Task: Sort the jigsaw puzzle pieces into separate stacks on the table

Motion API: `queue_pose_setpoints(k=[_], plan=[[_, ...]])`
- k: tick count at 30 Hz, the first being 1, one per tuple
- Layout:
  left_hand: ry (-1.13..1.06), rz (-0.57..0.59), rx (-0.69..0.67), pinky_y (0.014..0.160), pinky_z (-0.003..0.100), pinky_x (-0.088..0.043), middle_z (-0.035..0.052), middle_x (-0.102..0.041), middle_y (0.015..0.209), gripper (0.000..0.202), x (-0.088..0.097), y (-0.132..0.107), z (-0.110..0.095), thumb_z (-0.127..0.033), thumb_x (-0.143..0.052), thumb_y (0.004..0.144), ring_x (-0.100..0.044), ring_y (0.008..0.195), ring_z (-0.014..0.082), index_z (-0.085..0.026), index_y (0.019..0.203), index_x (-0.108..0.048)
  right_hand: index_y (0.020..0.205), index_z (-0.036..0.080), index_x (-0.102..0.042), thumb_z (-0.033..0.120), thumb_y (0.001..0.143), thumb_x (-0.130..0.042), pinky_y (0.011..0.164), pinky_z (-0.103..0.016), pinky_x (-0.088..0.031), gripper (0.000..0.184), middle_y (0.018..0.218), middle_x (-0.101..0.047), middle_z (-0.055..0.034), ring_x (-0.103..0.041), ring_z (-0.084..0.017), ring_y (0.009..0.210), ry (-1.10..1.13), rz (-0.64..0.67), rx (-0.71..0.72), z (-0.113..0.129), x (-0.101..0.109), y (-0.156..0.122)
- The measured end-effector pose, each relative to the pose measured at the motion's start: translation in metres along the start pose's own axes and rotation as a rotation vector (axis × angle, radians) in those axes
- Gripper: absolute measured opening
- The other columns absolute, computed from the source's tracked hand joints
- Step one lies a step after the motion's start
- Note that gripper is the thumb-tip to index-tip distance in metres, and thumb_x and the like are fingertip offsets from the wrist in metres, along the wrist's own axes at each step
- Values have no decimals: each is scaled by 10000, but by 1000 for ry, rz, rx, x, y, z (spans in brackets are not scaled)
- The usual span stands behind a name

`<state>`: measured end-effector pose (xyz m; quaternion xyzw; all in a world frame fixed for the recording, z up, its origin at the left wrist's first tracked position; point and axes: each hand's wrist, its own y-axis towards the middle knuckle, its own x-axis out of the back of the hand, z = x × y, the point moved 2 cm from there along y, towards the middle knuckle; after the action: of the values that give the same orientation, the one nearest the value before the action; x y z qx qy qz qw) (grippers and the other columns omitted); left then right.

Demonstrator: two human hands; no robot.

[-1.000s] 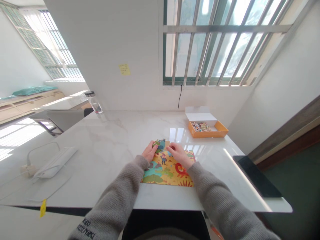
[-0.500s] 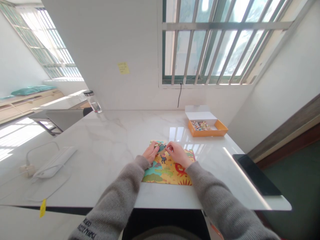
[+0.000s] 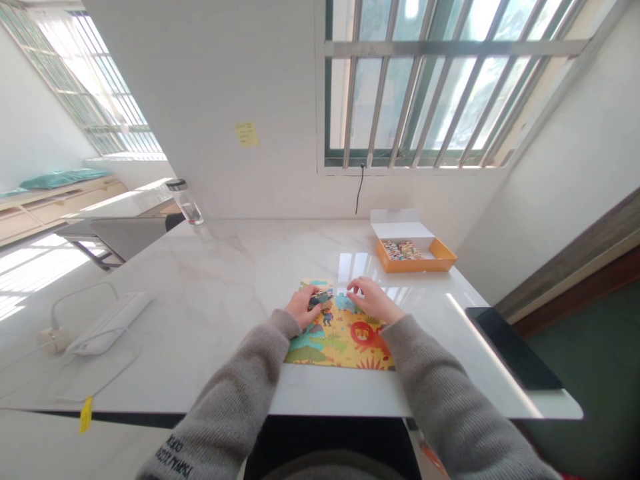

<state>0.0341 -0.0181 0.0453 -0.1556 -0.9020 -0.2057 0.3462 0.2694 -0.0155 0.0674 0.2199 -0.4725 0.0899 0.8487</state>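
Observation:
A colourful illustrated jigsaw puzzle with a red lion and a small figure lies flat on the white marble table, near its front edge. My left hand rests over the puzzle's upper left part, pinching a small dark puzzle piece between thumb and fingers. My right hand lies to its right, fingers apart and touching the puzzle's upper edge, holding nothing. Grey knit sleeves cover both forearms.
An orange cardboard box with an open white lid holds several small multicoloured pieces at the back right. A glass bottle stands at the far left corner. A white power adapter with a cable lies left, and a black tablet lies right.
My right hand has moved right, away from the piece, and its fingers have opened. My left hand keeps the piece, now lower on the puzzle. The lion shows more fully.

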Motion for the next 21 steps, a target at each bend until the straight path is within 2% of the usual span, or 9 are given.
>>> queue_pose_setpoints(k=[4, 9, 12, 14, 16, 18, 21], plan=[[-44, 3, -17, 977, 410, -484, 87, -680, 1117, 433, -1, 1, 2, -162, -595, 755, -637, 1020, 251, -184, 1186, -559, 1115, 199, -678, 335, 802, -742, 906, -349, -422, 347, 1011, -607, -80, -552, -230, 978, -104, 107, -38, -19, 2, -4], [-35, 17, -65, 1007, 403, -474, 97, -671, 1163, 417, -1, 1, 1, -166, -561, 771, -622, 1084, 259, -175, 1187, -583, 1087, 190, -659, 332, 728, -800, 923, -370, -426, 411, 1055, -592, -90, -536, -253, 1030, -90, 138, -43, -16, -1, -5], [-18, 17, -73, 993, 392, -475, 92, -677, 1148, 407, 0, 1, -2, -173, -544, 786, -631, 1069, 255, -174, 1190, -591, 1069, 183, -625, 252, 753, -733, 825, -319, -446, 341, 972, -609, -49, -560, -203, 911, 59, 103, -86, -14, 3, -4], [-10, 19, -69, 978, 390, -479, 89, -680, 1142, 404, 0, 1, -2, -179, -538, 794, -637, 1052, 253, -176, 1194, -591, 1095, 189, -615, 217, 814, -616, 702, -276, -432, 282, 822, -592, 7, -542, -154, 740, 200, 93, -133, -13, 9, -4], [-6, 19, -57, 969, 393, -481, 89, -681, 1138, 405, -1, 1, 0, -186, -539, 798, -637, 1042, 255, -178, 1200, -587, 1136, 192, -620, 233, 853, -536, 599, -253, -388, 298, 684, -534, 51, -481, -125, 603, 356, 89, -154, -11, 14, -4], [-4, 16, -41, 968, 396, -480, 90, -679, 1139, 404, -2, 2, 2, -194, -541, 802, -632, 1045, 258, -181, 1204, -582, 1106, 183, -647, 295, 856, -545, 570, -250, -382, 292, 652, -539, 52, -482, -119, 579, 526, 75, -157, -6, 18, -3], [19, 25, -4, 973, 411, -469, 93, -676, 1136, 403, -4, 2, 5, -194, -531, 807, -622, 1053, 267, -186, 1208, -573, 915, 174, -670, 379, 818, -625, 634, -272, -447, 230, 735, -652, 1, -582, -141, 670, 727, 37, -178, 3, 16, -1]])
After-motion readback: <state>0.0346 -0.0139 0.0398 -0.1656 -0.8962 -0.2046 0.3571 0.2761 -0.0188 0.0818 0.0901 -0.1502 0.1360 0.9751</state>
